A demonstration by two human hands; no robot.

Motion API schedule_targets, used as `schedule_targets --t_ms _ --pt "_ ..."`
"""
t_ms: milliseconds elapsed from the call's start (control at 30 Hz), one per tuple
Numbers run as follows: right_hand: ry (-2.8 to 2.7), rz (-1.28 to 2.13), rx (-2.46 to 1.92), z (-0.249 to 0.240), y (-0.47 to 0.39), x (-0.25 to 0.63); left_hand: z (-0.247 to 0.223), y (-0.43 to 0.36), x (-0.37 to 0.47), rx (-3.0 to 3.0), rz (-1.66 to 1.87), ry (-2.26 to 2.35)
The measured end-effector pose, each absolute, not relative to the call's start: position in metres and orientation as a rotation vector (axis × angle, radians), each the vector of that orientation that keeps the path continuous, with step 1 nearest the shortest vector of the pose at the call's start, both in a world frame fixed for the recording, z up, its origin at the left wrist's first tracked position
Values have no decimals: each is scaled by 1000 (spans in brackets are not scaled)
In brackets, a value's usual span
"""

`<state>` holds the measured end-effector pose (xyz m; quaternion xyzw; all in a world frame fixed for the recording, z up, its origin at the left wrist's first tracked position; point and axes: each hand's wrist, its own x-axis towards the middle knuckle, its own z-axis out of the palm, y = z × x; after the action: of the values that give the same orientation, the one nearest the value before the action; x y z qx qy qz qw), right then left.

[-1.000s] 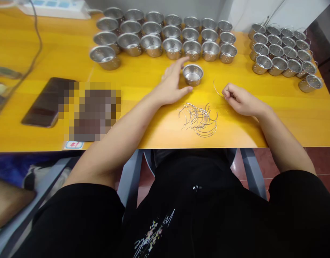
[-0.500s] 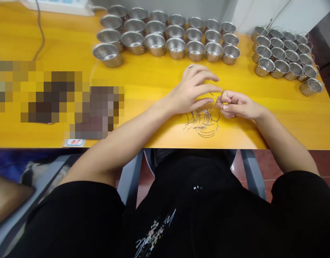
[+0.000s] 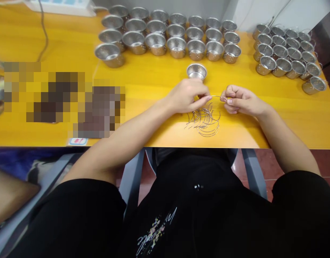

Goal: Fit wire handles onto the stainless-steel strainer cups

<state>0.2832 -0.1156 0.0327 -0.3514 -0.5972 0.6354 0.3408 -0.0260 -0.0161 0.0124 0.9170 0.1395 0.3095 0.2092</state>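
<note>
A thin curved metal wire (image 3: 216,96) spans the gap between my two hands. My left hand (image 3: 193,95) pinches one end between thumb and fingers, and my right hand (image 3: 238,101) grips the other end, its fingers curled. Just beyond my left hand stands a single metal cup (image 3: 196,71), upright, its lower part partly hidden by the hand. Below my hands, near the front edge, lies a loose pile of curved wires (image 3: 205,122) on the yellow table (image 3: 143,118).
Rows of perforated metal cups (image 3: 176,47) line the back. A second group of cups with wires (image 3: 281,67) stands at the right. Pixelated dark items lie at the left, near a small label (image 3: 78,141). A cable (image 3: 43,32) runs behind them, and another person's arm (image 3: 13,193) shows lower left.
My left hand has closed from spread fingers onto the wire and moved slightly down. The single cup behind it now shows. The wire is now nearly level.
</note>
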Motion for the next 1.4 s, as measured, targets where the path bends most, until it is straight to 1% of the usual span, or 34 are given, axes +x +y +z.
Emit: schedule_targets --t_ms 267,533,767,1033,1233,1400 --pt "-1556 1622 -860 25 -112 282 10 -14 -26 2573 902 302" --pt "-1496 1792 -770 26 -112 284 6 -8 -29 2611 884 183" --pt "-1444 1893 -750 26 -111 288 4 -6 -31 2633 867 168" --pt "-1507 1731 -729 17 -105 295 4 -2 -36 2673 831 249" --pt "-1573 1775 -764 17 -105 299 2 -4 -33 2670 854 202" --pt "-1585 1729 -797 15 -104 298 0 -2 -33 2667 851 172"
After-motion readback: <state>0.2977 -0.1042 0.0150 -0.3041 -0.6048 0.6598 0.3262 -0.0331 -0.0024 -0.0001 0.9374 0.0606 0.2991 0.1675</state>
